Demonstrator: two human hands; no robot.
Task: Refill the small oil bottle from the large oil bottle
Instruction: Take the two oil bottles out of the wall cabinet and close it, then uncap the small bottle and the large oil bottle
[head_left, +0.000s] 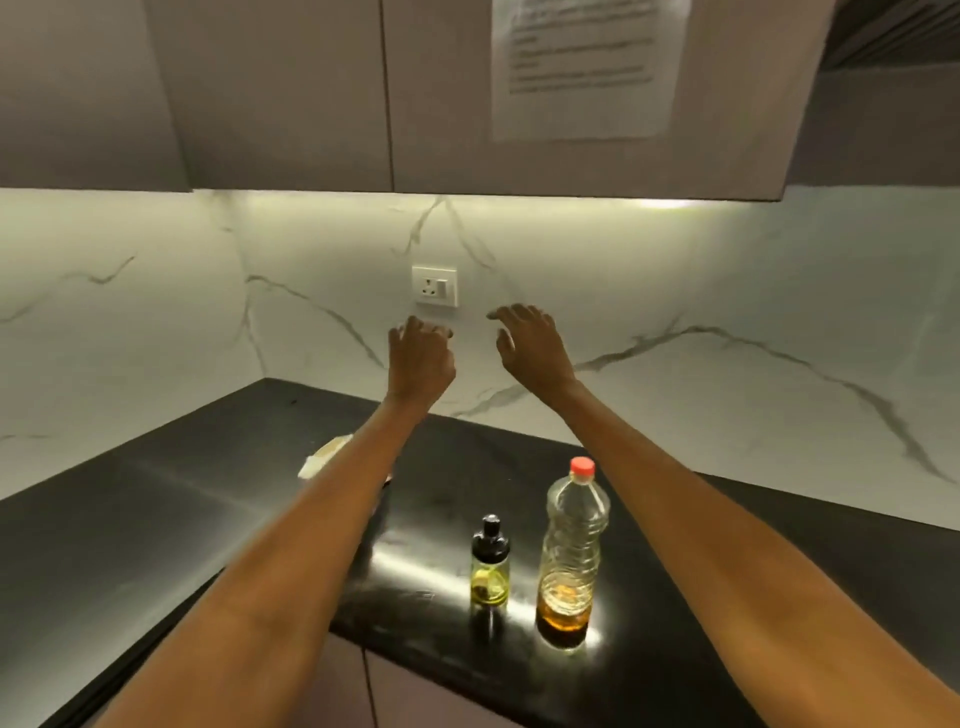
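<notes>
Both forearms fill the foreground, reaching forward and up over the black counter (156, 519). Below and between them, well short of the hands, the two task bottles stand upright, near the counter's front edge.

The small oil bottle (490, 564) stands nearer the left forearm. It has a clear body, a black pump-style top and a little yellowish oil at the bottom. It looks light and rigid, possibly glass, so it may be fragile and slick if oily. A grip round the clear body would steady it while the black top comes off.

The large oil bottle (571, 545) stands just beside it, nearer the right forearm. It is clear ribbed plastic with a red cap (582, 466), and the amber oil fills only its lowest part. I judge it light for its size, with thin walls that will flex under a squeeze. The ribbed waist looks the best place to hold it, since a firm pinch higher up might buckle it during pouring.

The left hand (420, 358) is raised in front of the marble wall, just under the wall socket (435, 286), fingers loosely curled and holding nothing. The right hand (530, 345) hovers beside it, apart from it, fingers spread and relaxed, also empty. Neither hand touches a bottle. A pale object (324, 457) lies on the counter beyond the left forearm, partly hidden by it.
</notes>
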